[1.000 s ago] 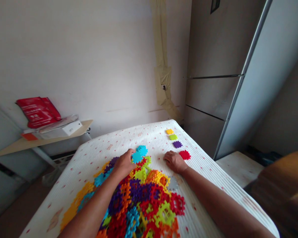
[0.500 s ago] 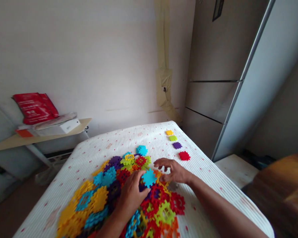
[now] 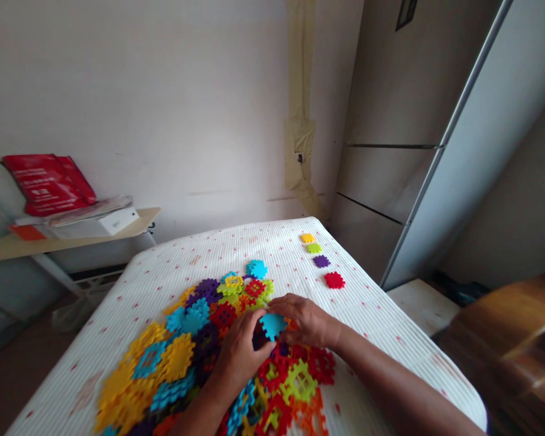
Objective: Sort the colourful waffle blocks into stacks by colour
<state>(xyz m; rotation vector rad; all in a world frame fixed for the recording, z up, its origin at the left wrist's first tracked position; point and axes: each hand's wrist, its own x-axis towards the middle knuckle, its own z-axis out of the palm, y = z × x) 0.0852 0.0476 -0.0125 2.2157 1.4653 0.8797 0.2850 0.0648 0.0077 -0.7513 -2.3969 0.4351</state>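
Observation:
Between my two hands, above the pile, is a light-blue interlocking plastic tile (image 3: 272, 326) with toothed edges. My left hand (image 3: 240, 348) pinches its left side between thumb and fingers. My right hand (image 3: 307, 322) has its fingers closed on the tile's right and upper edge; its thumb is mostly hidden. Beneath both hands spreads a heap of toothed tiles in yellow, blue, purple, red, green and orange, among them a yellow tile (image 3: 178, 357) and a green openwork tile (image 3: 300, 381). Another light-blue tile (image 3: 257, 269) lies at the heap's far edge.
Toward the right edge of the white dotted tablecloth (image 3: 372, 339), a yellow tile (image 3: 307, 238), a green tile (image 3: 314, 248), a purple tile (image 3: 321, 261) and a red tile (image 3: 335, 280) form a row. A refrigerator (image 3: 381, 163) stands right; a shelf (image 3: 143, 221) with red packages is left.
My right hand has moved left and closed from an open pose onto the blue tile. My left hand keeps hold of it. The view has shifted slightly.

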